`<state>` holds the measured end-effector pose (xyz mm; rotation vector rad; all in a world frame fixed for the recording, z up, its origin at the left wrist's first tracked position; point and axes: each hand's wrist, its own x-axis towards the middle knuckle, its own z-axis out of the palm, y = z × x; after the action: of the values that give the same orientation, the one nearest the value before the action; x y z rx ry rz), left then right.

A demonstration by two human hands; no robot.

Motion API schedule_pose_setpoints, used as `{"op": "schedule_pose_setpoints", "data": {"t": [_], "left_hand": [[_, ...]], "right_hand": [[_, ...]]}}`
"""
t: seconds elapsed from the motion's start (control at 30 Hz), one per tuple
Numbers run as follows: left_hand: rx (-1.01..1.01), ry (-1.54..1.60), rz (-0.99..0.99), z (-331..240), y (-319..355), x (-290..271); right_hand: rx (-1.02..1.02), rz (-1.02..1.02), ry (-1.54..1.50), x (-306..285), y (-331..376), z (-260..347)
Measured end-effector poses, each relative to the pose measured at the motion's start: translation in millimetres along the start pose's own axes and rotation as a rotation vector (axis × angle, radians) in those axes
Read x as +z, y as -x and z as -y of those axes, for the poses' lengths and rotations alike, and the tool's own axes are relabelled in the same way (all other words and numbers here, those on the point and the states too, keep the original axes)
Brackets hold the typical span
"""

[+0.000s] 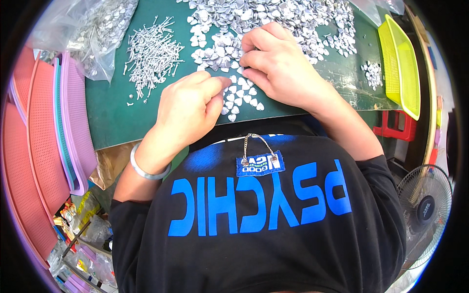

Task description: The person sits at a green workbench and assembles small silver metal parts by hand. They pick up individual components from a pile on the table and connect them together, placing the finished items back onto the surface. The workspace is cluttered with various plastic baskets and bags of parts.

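Observation:
Small silvery-white heart-shaped pieces (271,10) lie in a wide heap on the green tabletop (129,124). A looser group of hearts (238,101) is spread near the table's front edge, between my two hands. My left hand (190,105) is closed, thumb and index finger pressed together at the left side of this group. Anything held there is too small to make out. My right hand (279,66) rests over the front of the heap with curled fingers, its thumb and index tip close together by the hearts. What they pinch is hidden.
Thin silvery pin-like pieces (152,61) lie piled at left, beside a clear plastic bag (100,41) of small parts. A little pile (373,74) sits near a yellow-green basket (401,73) at right. Purple (78,127) and pink baskets (44,136) flank the left; a fan (424,210) stands right.

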<state>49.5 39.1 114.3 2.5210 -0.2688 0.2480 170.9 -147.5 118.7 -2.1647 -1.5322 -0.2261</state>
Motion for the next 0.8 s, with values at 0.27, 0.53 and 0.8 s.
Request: {"op": "schedule_pose_setpoints", "data": {"t": [0.27,0.53,0.8], "left_hand": [[0.019,0.001,-0.086,-0.2,-7.3,1.5],[-0.009,-0.047,-0.077,1.8,-6.1,0.9],[-0.034,-0.070,-0.041,4.8,-5.3,0.9]], "right_hand": [[0.046,-0.023,-0.060,2.5,-0.8,1.0],[-0.033,0.025,-0.063,-10.1,0.2,-6.3],[0.002,0.071,-0.026,-1.1,2.5,-2.1]]}}
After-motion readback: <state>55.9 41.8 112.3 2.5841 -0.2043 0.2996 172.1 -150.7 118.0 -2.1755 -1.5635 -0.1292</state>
